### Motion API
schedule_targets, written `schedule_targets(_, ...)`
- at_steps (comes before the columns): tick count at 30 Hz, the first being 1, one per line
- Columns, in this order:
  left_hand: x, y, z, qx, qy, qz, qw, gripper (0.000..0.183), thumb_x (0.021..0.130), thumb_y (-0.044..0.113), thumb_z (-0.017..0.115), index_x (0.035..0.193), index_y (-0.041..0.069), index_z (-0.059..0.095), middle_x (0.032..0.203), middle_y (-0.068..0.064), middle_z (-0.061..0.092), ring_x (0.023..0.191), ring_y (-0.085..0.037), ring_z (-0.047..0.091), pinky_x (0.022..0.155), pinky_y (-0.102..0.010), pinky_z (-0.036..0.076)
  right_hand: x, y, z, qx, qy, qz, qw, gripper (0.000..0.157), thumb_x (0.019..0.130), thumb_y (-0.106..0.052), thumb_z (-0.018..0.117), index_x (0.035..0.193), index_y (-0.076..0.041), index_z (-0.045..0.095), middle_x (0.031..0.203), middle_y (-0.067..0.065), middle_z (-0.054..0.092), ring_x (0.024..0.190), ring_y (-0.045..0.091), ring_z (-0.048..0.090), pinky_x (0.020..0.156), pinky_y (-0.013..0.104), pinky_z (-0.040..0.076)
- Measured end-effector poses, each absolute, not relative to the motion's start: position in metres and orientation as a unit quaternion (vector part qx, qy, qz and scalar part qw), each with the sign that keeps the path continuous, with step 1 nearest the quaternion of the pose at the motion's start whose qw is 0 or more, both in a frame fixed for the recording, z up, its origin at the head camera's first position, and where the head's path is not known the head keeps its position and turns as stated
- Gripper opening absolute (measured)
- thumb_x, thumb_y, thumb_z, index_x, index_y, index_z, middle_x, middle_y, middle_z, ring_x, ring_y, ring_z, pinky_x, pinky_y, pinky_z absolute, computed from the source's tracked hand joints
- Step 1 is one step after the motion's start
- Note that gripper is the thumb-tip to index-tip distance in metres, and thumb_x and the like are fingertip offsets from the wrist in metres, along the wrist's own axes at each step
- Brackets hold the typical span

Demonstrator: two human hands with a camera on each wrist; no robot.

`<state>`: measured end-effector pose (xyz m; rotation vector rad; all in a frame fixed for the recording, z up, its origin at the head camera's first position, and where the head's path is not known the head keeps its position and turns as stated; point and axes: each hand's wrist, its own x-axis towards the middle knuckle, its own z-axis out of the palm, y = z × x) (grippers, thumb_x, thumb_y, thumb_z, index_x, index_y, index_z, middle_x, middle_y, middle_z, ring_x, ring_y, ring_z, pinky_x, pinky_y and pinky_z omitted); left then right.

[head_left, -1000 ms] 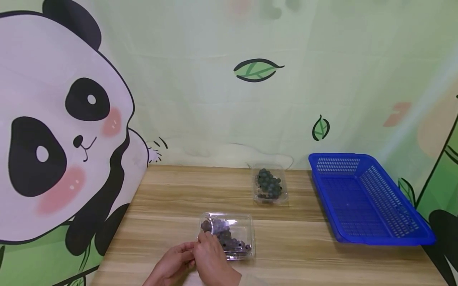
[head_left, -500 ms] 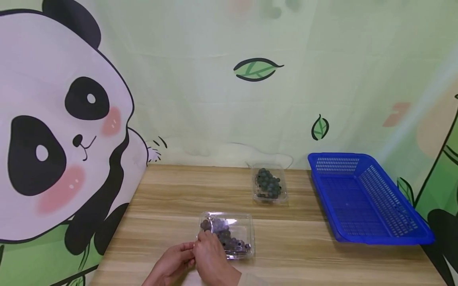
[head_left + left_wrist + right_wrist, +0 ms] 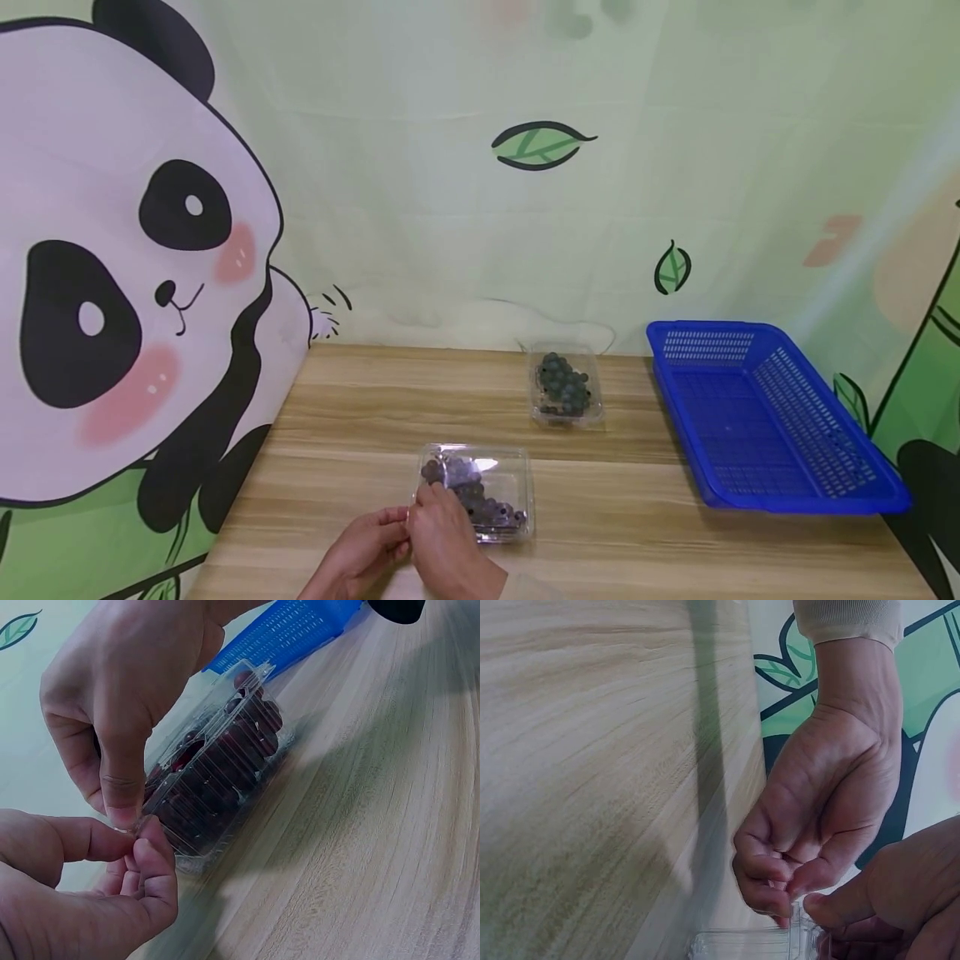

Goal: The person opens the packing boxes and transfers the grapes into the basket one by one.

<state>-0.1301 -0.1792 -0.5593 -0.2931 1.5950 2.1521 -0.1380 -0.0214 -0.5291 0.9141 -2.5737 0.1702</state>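
Observation:
A clear plastic clamshell box of dark grapes sits near the front of the wooden table. Its lid lies over the grapes. At its near left corner, my left hand pinches the plastic edge between thumb and forefinger. My right hand comes in from the other side and pinches the same edge, its fingers bent downward. The left wrist view shows both sets of fingertips meeting at the end of the box. From the right wrist, the clear rim appears beneath the fingers; the exact fastening there is hidden.
A second clear box with dark grapes stands at the back, against the printed backdrop. On the right side of the table lies a blue plastic basket with perforated walls.

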Motion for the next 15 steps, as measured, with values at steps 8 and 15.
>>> schedule_targets(8, -0.1308, -0.1777, -0.5565, -0.1, 0.575, 0.782, 0.219, 0.015, 0.096, -0.008, 0.053, 0.106, -0.004, 0.063, 0.086, -0.002, 0.062, 0.077, -0.008, 0.057, 0.069, -0.018, 0.05, -0.1381, -0.0205, -0.5262, 0.331, -0.917, 0.057, 0.215, 0.012, 0.069, -0.018, 0.084, 0.074, -0.013, 0.073, 0.079, -0.005, 0.054, 0.074, 0.013, 0.048, 0.067, 0.024, 0.039)
schedule_targets(15, -0.1306, -0.1777, -0.5564, -0.095, 0.569, 0.783, 0.232, 0.018, 0.097, -0.006, 0.051, 0.113, -0.007, 0.059, 0.088, -0.002, 0.062, 0.08, -0.01, 0.057, 0.073, -0.02, 0.049, -0.1373, -0.019, -0.5266, 0.327, -0.917, 0.078, 0.216, 0.014, 0.07, -0.018, 0.083, 0.071, -0.015, 0.069, 0.082, -0.005, 0.055, 0.075, 0.012, 0.047, 0.065, 0.023, 0.037)
